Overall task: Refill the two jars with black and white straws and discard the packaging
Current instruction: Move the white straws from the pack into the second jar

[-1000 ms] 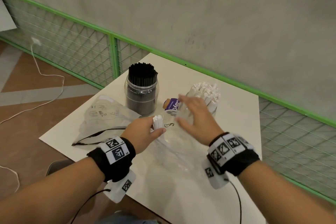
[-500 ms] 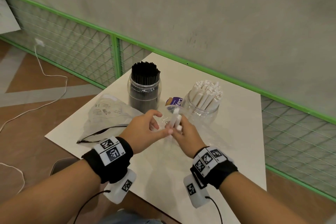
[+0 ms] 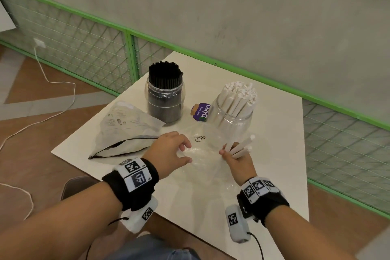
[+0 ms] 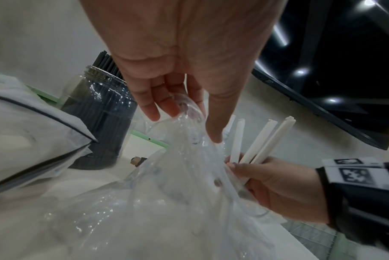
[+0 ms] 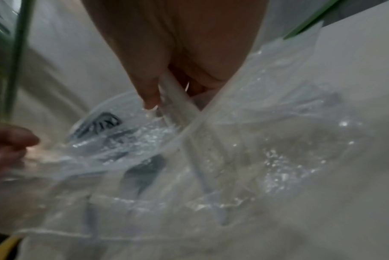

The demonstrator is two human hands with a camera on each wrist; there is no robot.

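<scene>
The right hand (image 3: 238, 161) grips a small bunch of white straws (image 3: 240, 149), fingers curled round their lower ends, so that the free ends fan up and away toward the right edge of the tabletop (image 3: 280, 133). From the left wrist view at least 3 straws (image 4: 258, 140) show above the fingers. The bunch is held just in front of the clear jar of white straws (image 3: 232, 118), which stands near the far right part of the tabletop and is packed with upright white straws, their tops well above its rim.

The left hand (image 3: 168, 152) hovers over a crumpled clear plastic bag (image 3: 200, 160) lying in the middle of the tabletop; its fingers (image 4: 166, 103) are loosely bent and pinch a fold of the film between fingertips and thumb. The bag spreads toward the near edge, between the 2 hands.

The clear jar of black straws (image 3: 164, 101) stands toward the far left corner, full, the black straws rising above its mouth. Just beside it, toward the left edge, lies a second, emptied bag with a dark zip strip (image 3: 124, 131), flat on the tabletop. Between the 2 jars lies a small purple packet (image 3: 200, 111) with white lettering.

Both wrists carry black bands with printed square markers. Beyond the tabletop runs a green-framed mesh rail (image 3: 126, 48) against a grey wall.
</scene>
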